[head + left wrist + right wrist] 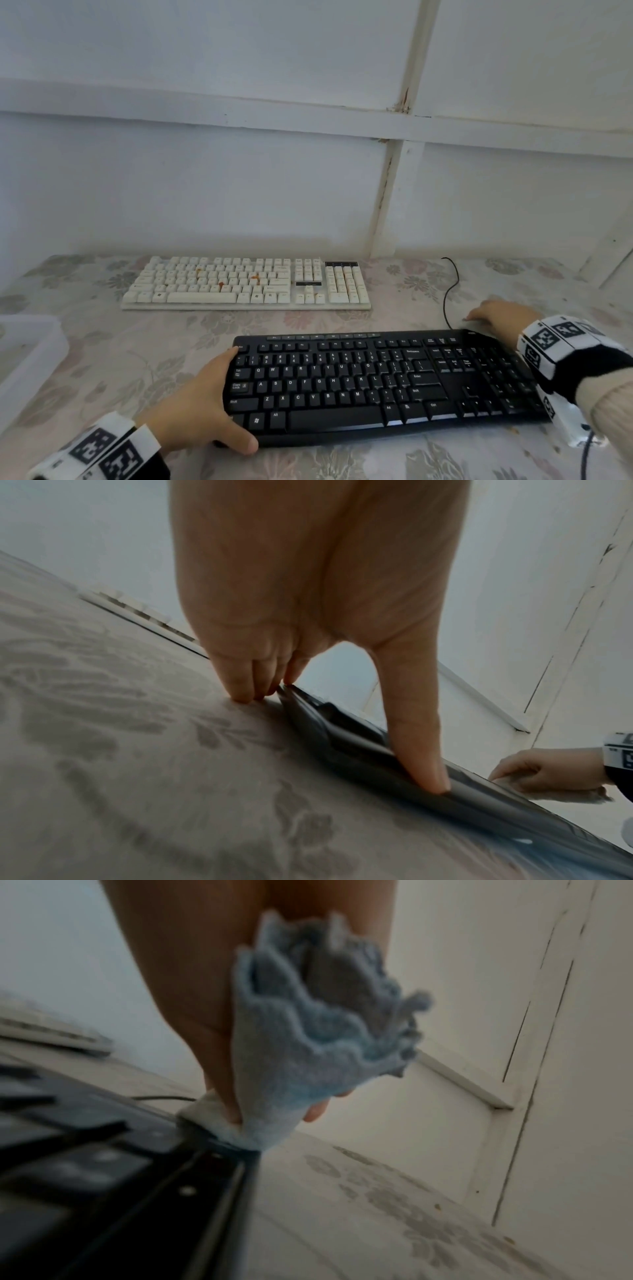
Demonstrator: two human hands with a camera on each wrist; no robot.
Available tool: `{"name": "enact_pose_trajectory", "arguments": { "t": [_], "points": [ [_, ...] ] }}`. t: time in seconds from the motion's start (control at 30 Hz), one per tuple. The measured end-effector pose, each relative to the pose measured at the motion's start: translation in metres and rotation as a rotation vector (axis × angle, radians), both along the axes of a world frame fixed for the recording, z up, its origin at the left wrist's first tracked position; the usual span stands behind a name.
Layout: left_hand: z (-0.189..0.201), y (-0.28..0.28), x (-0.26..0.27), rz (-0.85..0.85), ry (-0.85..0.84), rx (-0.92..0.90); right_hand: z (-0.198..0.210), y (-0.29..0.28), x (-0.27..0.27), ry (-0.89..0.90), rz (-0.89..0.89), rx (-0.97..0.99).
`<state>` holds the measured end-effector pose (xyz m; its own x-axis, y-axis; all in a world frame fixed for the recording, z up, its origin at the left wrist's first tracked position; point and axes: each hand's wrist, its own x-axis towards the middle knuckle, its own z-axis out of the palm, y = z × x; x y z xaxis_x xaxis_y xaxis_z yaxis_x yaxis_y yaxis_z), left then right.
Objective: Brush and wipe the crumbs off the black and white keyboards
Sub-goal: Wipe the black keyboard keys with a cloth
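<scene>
So my left hand (202, 407) is clamped on the left end of the black keyboard (376, 380), thumb along its near edge and the other fingers (240, 680) curled down at the far corner, tips on the flowery surface (102, 359). My right hand (503, 317) is over at the keyboard's far right corner, bunched around a light blue cloth (308, 1042) and pressing a wad of it onto that corner. The right wrist view is pretty blurry, but the cloth is clearly squeezed in the fingers. A black cable (448, 291) runs off across the surface just past that hand.

The white keyboard (246, 284) sits further out beyond both hands, close to the wall, not touching the black one. It's got orange crumbs (255, 278) scattered over the letter keys. There are a few specks on the surface to the right of my right hand too.
</scene>
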<state>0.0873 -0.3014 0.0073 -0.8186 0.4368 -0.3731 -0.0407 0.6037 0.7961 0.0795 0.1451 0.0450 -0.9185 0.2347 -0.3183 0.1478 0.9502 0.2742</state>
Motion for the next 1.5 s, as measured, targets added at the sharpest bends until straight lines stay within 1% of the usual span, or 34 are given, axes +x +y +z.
{"name": "enact_pose_trajectory", "arguments": {
  "t": [0.1, 0.17, 0.23, 0.33, 0.4, 0.5, 0.57, 0.63, 0.67, 0.73, 0.8, 0.87, 0.97, 1.07, 1.17, 1.27, 1.33, 1.43, 1.5],
  "points": [
    [0.002, 0.001, 0.001, 0.010, 0.006, -0.001, 0.004, 0.009, -0.005, -0.060, -0.041, 0.072],
    [0.004, 0.001, 0.002, 0.012, 0.005, -0.010, 0.005, 0.011, -0.010, -0.071, -0.024, 0.088],
    [0.004, 0.000, 0.002, 0.021, 0.004, -0.017, 0.006, 0.006, -0.014, -0.039, -0.016, 0.046],
    [0.006, 0.001, 0.003, 0.028, -0.004, -0.014, 0.001, -0.001, -0.012, -0.021, 0.044, -0.004],
    [0.005, 0.001, 0.003, 0.027, -0.011, -0.012, 0.000, -0.001, -0.005, -0.024, 0.004, -0.007],
    [0.005, 0.001, 0.002, 0.020, -0.028, 0.005, 0.005, 0.003, -0.004, -0.013, -0.118, 0.005],
    [0.005, 0.000, 0.002, 0.016, -0.042, 0.018, 0.009, -0.006, -0.007, 0.009, -0.131, 0.010],
    [0.003, -0.001, 0.001, 0.016, -0.055, 0.015, 0.012, -0.032, -0.011, 0.027, -0.089, -0.030],
    [0.002, -0.002, 0.000, 0.015, -0.058, 0.007, 0.013, -0.053, -0.013, 0.066, -0.040, -0.090],
    [0.001, -0.004, -0.001, 0.009, -0.070, -0.006, 0.015, -0.103, -0.015, 0.131, 0.073, -0.240],
    [0.002, -0.004, -0.001, 0.006, -0.064, -0.020, 0.015, -0.155, -0.017, 0.137, 0.202, -0.365],
    [0.004, -0.003, 0.000, 0.004, -0.057, -0.028, 0.010, -0.204, -0.026, 0.129, 0.325, -0.444],
    [0.006, -0.002, 0.001, -0.003, -0.052, -0.017, 0.003, -0.261, -0.039, 0.098, 0.450, -0.483],
    [0.011, 0.001, 0.002, -0.019, -0.031, -0.019, 0.003, -0.290, -0.044, 0.045, 0.532, -0.435],
    [0.011, 0.002, 0.003, -0.012, -0.041, 0.002, 0.001, -0.293, -0.040, 0.008, 0.535, -0.361],
    [0.011, 0.001, 0.004, -0.005, -0.043, -0.010, -0.004, -0.279, -0.034, 0.012, 0.420, -0.373],
    [0.011, 0.001, 0.004, 0.002, -0.039, -0.025, -0.005, -0.260, -0.030, 0.018, 0.358, -0.373],
    [0.008, -0.002, 0.003, 0.017, -0.056, -0.040, -0.005, -0.226, -0.021, 0.052, 0.365, -0.323],
    [0.006, -0.003, 0.002, 0.007, -0.067, -0.041, -0.001, -0.202, -0.014, 0.043, 0.312, -0.296]
  ]
}}
